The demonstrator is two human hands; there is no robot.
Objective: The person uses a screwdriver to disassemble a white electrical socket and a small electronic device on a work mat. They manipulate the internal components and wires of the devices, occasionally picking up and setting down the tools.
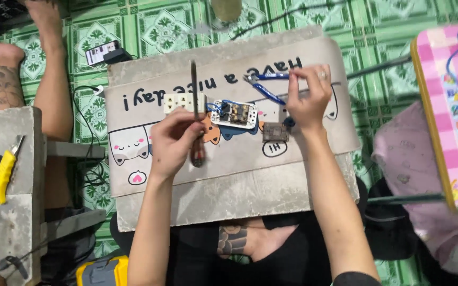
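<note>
Green patterned floor tiles [170, 26] under cartoon mat [229, 153].

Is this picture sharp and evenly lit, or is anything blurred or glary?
Head view: light is soft and even, with faint shadows under the left hand and right hand; the screwdriver looks slightly smeared; the round object at the top edge is blurred; no strong glare.

Both your bare forearms reach up from the near edge of the board, roughly parallel and well apart. Your left hand [173, 140] sits lower, near the middle of the board, fingers curled into a closed grip with the knuckles upward. Your right hand [307, 98] is stretched farther toward the far edge, wrist bent, fingertips pinched together, a ring on one finger.
</note>
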